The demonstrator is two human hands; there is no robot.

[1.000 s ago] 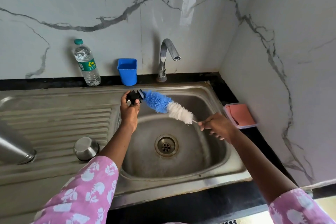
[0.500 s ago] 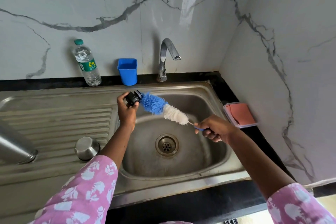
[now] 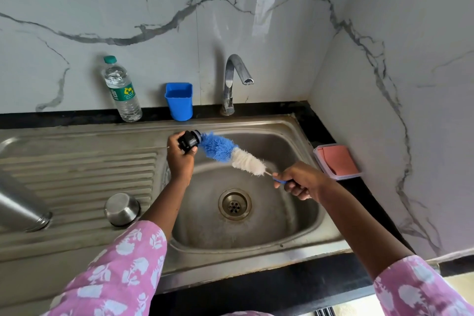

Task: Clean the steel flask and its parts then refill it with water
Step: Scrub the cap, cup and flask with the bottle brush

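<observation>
A small black flask stopper point(image 3: 188, 141) is held above the back left corner of the steel sink point(image 3: 302, 236), gripped in the curled fingers of the left hand point(image 3: 180, 159). The blue tip of a blue-and-white bottle brush point(image 3: 232, 153) touches its open end; the right hand point(image 3: 302, 183), to the right over the basin, grips the brush's blue handle. On the ribbed drainboard to the left sit an upturned steel cup point(image 3: 122, 209) and the flask body point(image 3: 21, 209) lying at the frame's edge.
</observation>
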